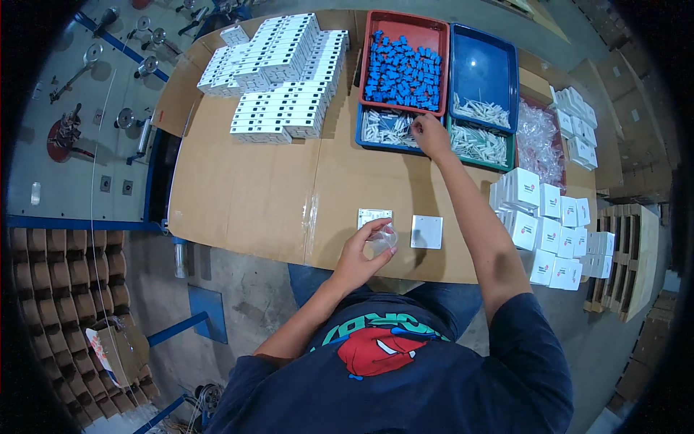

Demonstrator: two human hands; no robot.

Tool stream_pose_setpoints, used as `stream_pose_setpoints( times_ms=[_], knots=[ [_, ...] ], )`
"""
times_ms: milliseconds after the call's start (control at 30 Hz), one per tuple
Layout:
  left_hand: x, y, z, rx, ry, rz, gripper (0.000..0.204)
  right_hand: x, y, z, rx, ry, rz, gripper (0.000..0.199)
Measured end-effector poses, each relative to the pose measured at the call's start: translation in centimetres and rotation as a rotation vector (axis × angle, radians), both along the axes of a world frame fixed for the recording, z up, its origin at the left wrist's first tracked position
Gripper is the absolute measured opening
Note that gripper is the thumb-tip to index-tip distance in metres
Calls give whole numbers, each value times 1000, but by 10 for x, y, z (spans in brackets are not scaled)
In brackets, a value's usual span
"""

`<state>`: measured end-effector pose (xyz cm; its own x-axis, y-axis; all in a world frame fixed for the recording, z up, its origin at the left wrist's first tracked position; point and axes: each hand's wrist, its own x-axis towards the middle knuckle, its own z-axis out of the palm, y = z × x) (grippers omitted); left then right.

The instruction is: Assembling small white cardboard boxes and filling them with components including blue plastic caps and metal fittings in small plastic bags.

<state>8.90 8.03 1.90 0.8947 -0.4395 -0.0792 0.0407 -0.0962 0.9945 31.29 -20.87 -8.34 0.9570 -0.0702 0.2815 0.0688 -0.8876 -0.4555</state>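
Observation:
My left hand is curled round a small clear plastic bag near the table's front edge. Partly behind that hand lies a white square plate with printed marks. Just right of it rests a plain white square plate. Stretched far forward, my right hand has its fingers pinched together at the right end of a blue tray. Small white plastic pieces fill this tray. Whatever those fingertips hold is too small to make out.
A red tray of blue pieces overlaps the blue tray. Another blue tray and a green tray hold white pieces. Stacked white boxes stand far left, more white boxes at right. Clear bags fill a bin.

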Motion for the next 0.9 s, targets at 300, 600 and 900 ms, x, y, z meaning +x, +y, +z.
stream_pose_setpoints(
  times_ms=[300, 600, 900],
  knots=[
    [10, -8, -24, -110, 17, 87, 53, -19, -28, 10, 925, 210, -1, 14],
    [23, -19, -22, -181, 120, 46, 55, -143, 24, 124, 828, 353, 196, 14],
    [22, -29, -29, -156, -6, 11, 58, -186, 59, 165, 571, 427, 333, 11]
  ],
)
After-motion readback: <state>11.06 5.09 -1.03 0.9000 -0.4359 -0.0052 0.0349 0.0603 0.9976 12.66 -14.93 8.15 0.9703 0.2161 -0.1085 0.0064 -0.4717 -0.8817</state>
